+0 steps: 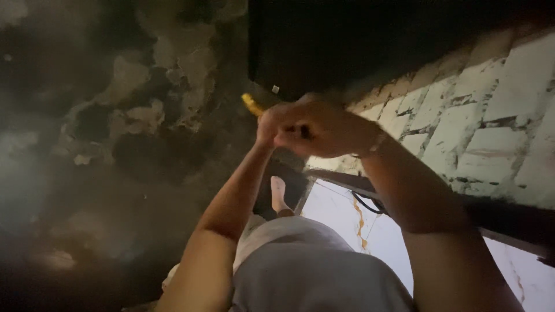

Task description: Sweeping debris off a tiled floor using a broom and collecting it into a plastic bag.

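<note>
The yellow tool (251, 104) is mostly hidden inside the clasped left hand (272, 122) and right hand (324, 130), while the dark box (370, 40) at twelve o'clock runs off the top edge.

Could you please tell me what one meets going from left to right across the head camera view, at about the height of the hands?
Stained dark floor → yellow object → left hand → right hand → white brick wall.

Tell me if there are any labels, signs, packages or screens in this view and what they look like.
Small label: pale, squarish sticker on the lower edge of the large dark panel, just above the clasped hands.
No packages, signs or lit screens show.
</note>
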